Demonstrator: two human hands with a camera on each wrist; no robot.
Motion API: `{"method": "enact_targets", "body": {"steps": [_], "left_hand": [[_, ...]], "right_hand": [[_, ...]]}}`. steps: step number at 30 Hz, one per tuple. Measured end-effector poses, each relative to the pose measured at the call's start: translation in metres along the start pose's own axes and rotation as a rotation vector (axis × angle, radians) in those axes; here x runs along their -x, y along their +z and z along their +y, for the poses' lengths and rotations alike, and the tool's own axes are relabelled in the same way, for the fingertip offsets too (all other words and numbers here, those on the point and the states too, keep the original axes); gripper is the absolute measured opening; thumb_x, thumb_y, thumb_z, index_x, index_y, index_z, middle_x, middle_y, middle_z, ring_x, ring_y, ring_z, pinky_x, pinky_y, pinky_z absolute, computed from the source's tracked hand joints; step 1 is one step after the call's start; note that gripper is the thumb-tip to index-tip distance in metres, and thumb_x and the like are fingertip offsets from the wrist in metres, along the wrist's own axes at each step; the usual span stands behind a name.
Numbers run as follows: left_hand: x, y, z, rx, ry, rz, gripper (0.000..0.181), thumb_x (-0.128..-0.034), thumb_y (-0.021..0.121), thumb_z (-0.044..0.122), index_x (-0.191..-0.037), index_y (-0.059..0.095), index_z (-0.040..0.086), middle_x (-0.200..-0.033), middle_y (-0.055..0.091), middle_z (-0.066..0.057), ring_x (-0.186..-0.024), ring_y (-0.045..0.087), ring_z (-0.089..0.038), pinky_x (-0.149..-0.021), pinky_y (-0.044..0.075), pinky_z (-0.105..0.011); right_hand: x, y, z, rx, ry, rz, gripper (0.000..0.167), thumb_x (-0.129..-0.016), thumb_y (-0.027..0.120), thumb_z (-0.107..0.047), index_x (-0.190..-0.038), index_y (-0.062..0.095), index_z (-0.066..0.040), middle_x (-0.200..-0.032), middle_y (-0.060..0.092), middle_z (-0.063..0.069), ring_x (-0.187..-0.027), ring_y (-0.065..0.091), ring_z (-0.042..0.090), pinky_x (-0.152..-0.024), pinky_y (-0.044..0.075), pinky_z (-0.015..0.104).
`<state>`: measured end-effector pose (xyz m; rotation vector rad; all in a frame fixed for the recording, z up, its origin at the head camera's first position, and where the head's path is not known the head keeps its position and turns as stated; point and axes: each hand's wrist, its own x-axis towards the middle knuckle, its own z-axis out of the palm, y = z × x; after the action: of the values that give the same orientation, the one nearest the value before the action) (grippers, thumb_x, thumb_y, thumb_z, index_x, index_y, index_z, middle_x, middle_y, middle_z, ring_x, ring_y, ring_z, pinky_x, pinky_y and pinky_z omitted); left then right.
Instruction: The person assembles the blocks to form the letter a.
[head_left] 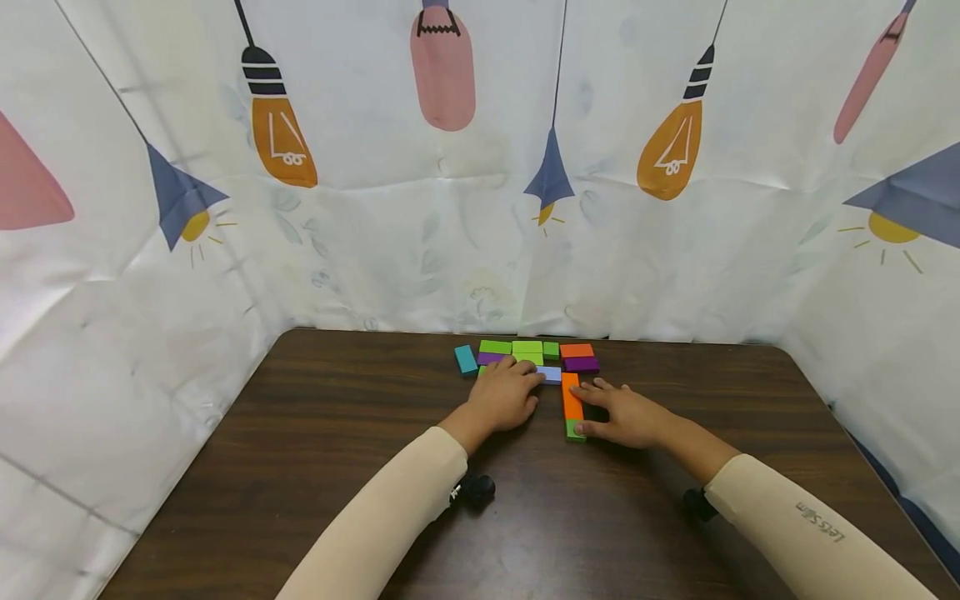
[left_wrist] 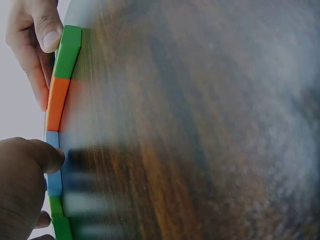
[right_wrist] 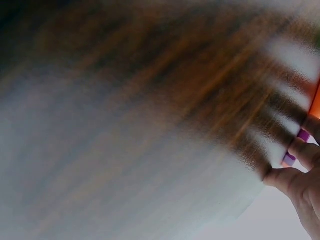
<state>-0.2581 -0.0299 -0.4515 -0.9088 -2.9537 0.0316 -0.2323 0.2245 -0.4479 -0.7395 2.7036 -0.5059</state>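
Note:
Flat coloured blocks lie together at the far side of the table. My left hand [head_left: 504, 395] rests over the near row, its thumb against a light blue block [left_wrist: 53, 172]; its other fingertips are partly hidden. My right hand [head_left: 630, 417] is spread along the right side of an orange block [head_left: 572, 395] and a green block [head_left: 575, 431], which lie end to end towards me. Its thumb touches the green block and a finger reaches the orange one. Behind these lie a purple block [head_left: 581, 365], another orange block [head_left: 577, 351] and several green ones.
A teal block [head_left: 466, 360] sits slightly turned at the group's left end. The dark wooden table [head_left: 337, 467] ends close behind the blocks, where a white patterned curtain [head_left: 375, 250] hangs. Each forearm wears a wrist camera, the left one a dark shape [head_left: 477, 488] under the sleeve.

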Motion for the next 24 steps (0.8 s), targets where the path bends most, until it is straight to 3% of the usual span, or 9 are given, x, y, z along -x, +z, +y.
{"method": "enact_targets", "body": {"steps": [6,16,24], "left_hand": [[0.001,0.001,0.000,-0.010,0.004,-0.005,0.046,-0.1034,0.058,0.039,-0.148,0.057,0.028,-0.150,0.051,0.004,-0.133,0.045,-0.024,-0.111,0.040,-0.047],[0.001,0.003,-0.001,0.024,-0.001,-0.017,0.049,-0.1031,0.059,0.040,-0.150,0.054,0.028,-0.153,0.047,0.004,-0.137,0.042,-0.024,-0.115,0.036,-0.048],[0.004,0.002,-0.014,0.077,-0.014,0.063,0.048,-0.1022,0.061,0.035,-0.148,0.055,0.019,-0.150,0.051,-0.001,-0.139,0.044,-0.025,-0.115,0.036,-0.046]], "right_hand": [[0.000,-0.002,-0.001,0.008,-0.032,0.004,0.081,-0.097,0.060,-0.060,-0.158,0.041,-0.011,-0.166,0.025,0.017,-0.151,0.021,0.046,-0.111,0.020,0.075],[-0.001,-0.006,-0.004,0.031,-0.054,-0.027,0.081,-0.098,0.060,-0.059,-0.158,0.039,-0.008,-0.164,0.031,0.011,-0.150,0.024,0.044,-0.111,0.023,0.074],[-0.002,-0.004,-0.004,0.018,-0.038,-0.026,0.082,-0.096,0.061,-0.059,-0.158,0.039,-0.011,-0.165,0.030,0.009,-0.150,0.024,0.043,-0.111,0.022,0.074]]}}
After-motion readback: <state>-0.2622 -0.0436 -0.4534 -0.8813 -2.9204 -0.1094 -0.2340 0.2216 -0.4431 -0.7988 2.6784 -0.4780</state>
